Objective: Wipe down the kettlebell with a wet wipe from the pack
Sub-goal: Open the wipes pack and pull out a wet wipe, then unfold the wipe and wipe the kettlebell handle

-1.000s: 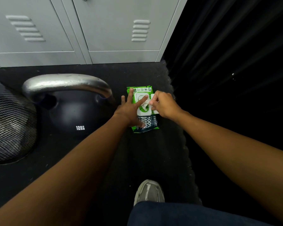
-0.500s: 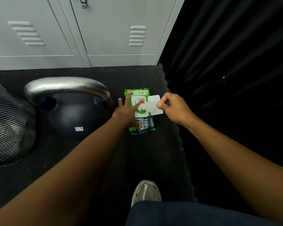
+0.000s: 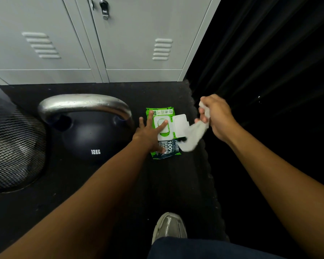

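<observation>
Wet wipe pack (image 3: 165,133) lies flat on the black floor mat (image 3: 166,184), just right of the kettlebell (image 3: 90,131), lid flap (image 3: 180,125) flipped open to the right; left hand (image 3: 150,133) spread flat, fingers splayed, pressing on the pack's left half, index finger across the white opening, gripping nothing; right hand (image 3: 215,116) raised right of the pack, fingers closed around a white wet wipe (image 3: 193,136); wipe hangs from the fist down and toward the pack, lower end over the pack's right edge, cannot tell if it is clear of the opening; kettlebell upright, dark body marked 12KG, silver handle on top, not touched by either hand; grey lockers (image 3: 120,43) behind the pack and kettlebell; black mesh object (image 3: 13,146) left of the kettlebell; grey shoe (image 3: 168,227) and dark trouser leg on the near side of the pack; black curtain (image 3: 269,53) right of the pack.
</observation>
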{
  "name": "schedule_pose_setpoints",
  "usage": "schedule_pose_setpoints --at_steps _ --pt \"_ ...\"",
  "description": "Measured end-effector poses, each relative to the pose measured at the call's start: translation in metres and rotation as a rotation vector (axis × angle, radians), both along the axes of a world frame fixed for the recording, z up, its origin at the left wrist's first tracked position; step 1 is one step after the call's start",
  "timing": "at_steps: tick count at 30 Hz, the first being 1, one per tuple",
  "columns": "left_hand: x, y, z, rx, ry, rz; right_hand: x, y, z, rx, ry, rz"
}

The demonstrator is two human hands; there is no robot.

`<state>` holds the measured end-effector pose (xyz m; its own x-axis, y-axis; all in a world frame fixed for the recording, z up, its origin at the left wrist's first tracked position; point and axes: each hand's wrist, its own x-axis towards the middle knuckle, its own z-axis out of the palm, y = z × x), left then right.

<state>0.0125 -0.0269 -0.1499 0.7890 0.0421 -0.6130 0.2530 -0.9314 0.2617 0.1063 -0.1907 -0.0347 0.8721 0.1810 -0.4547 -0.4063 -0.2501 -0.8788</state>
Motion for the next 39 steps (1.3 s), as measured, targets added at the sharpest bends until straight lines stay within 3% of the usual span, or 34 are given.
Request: schedule_pose_setpoints --at_steps 4,8,10,14,19,25,29,31,33,39 --pt "0.001 0.0 -0.001 -0.015 0.012 0.013 -0.001 0.0 -0.037 -0.396 0.176 0.224" --pt "0.002 0.001 0.001 -0.031 0.007 0.025 -0.013 0.004 -0.054 -0.445 0.272 0.387" --pt "0.003 0.002 0.004 -0.048 0.005 0.037 -0.018 0.008 -0.058 -0.503 0.191 0.437" --pt "0.009 0.007 0.013 -0.066 0.002 0.053 -0.027 0.014 -0.056 -0.717 -0.25 0.578" --pt "0.014 0.015 0.022 -0.031 -0.055 0.017 -0.044 0.025 -0.057 -0.754 -0.536 0.866" --pt "0.018 0.017 0.019 0.039 -0.044 0.0 -0.052 0.032 -0.076 -0.852 -0.59 1.107" --pt "0.016 0.016 0.022 0.055 -0.028 -0.048 -0.047 0.037 -0.08 -0.982 -0.486 1.226" --pt "0.014 0.016 0.024 0.031 -0.035 -0.046 -0.041 0.036 -0.074 -0.931 -0.324 1.189" --pt "0.013 0.016 0.029 -0.032 -0.043 -0.037 -0.034 0.033 -0.067 -0.726 -0.197 1.022" --pt "0.007 0.006 0.073 -0.362 -0.163 0.062 -0.013 0.031 -0.009 -0.353 -0.189 0.505"
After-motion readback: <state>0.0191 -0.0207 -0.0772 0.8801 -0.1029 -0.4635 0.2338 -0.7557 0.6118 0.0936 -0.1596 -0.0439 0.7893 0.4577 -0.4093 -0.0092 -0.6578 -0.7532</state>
